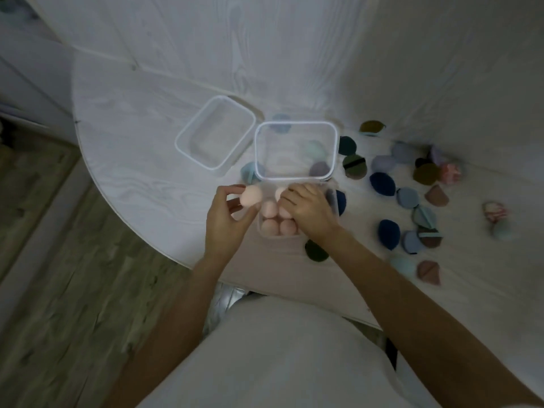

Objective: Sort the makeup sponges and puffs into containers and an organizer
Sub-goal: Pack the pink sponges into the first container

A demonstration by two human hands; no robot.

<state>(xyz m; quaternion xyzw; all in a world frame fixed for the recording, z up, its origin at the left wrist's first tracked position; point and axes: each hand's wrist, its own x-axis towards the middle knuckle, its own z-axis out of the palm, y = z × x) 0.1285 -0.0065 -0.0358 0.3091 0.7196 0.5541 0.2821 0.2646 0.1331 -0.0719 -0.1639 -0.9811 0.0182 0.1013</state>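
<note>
My left hand holds a peach egg-shaped makeup sponge just left of a small clear organizer near the table's front edge. Several peach sponges stand inside that organizer. My right hand rests over its right half, fingers curled on another peach sponge at its far end. Behind it stands a tall clear container; a mint sponge and a grey sponge show through its wall. A second clear container stands to the left, with nothing in it.
Many puffs lie scattered on the white table to the right: navy, olive, light blue, brown and marbled pink sponges. A dark green puff lies near the front edge. Wooden floor is at the left.
</note>
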